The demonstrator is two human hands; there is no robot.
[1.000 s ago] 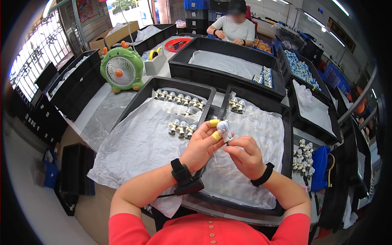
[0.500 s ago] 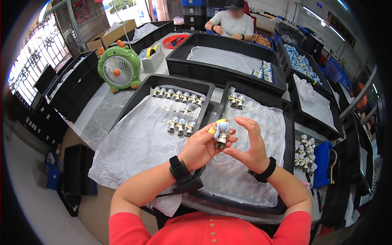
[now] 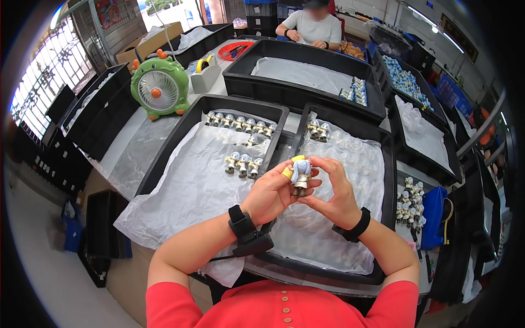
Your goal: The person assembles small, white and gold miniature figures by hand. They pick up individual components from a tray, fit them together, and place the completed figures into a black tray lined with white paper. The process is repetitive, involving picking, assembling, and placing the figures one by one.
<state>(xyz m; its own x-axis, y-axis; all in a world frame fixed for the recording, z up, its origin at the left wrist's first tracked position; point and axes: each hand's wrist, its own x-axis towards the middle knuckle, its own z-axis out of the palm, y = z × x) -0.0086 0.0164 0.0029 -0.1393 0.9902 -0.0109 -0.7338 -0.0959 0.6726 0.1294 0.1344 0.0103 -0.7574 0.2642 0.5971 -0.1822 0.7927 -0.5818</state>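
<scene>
While a red poster (image 3: 109, 12) hangs upper left, both hands, left (image 3: 272, 192) and right (image 3: 334, 192), pinch a pale-haired figurine (image 3: 300, 177) (yellow finger caps).

Open white paper (image 3: 180, 191) left of the hands — passable | figurine rows (image 3: 240, 123) and tray walls (image 3: 292, 143) block beyond.

The scene is bright and evenly lit. Daylight pours in through the barred window (image 3: 41, 82) left of the green fan (image 3: 158, 87), where the panes wash out to white. The white paper lining (image 3: 191, 186) in the tray nearest the fan shows mild glare and only soft shadows. Straight tray edges bow outward, and the corners fall into a black fisheye vignette. The middle is sharp; detail softens toward the rim.
</scene>
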